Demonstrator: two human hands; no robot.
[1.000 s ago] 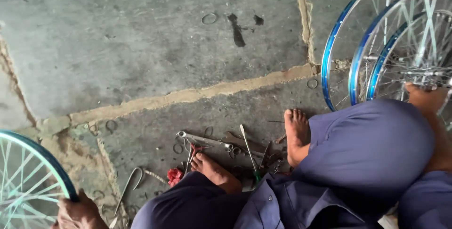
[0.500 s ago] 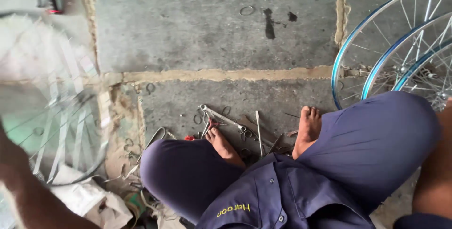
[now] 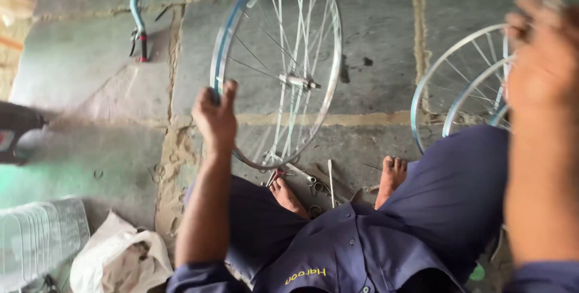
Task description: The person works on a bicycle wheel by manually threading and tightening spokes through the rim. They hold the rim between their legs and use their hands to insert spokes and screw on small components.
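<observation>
The left hand is clenched on the rim of a blue-edged spoked bicycle wheel, holding it upright in front of the seated person, its lower edge just above the bare feet. The right hand is raised near the camera and so blurred that I cannot tell whether it grips anything. Behind it, two more wheels lean at the right, partly cut off by the arm. Loose metal tools lie on the stone floor between the feet, half hidden by the wheel. A white bag and a stack of pale rims sit at the lower left; a bicycle frame stands farther back. Half a second ago the wheel was a blur swinging in at the left; now it stands at centre and the right arm has come up.
</observation>
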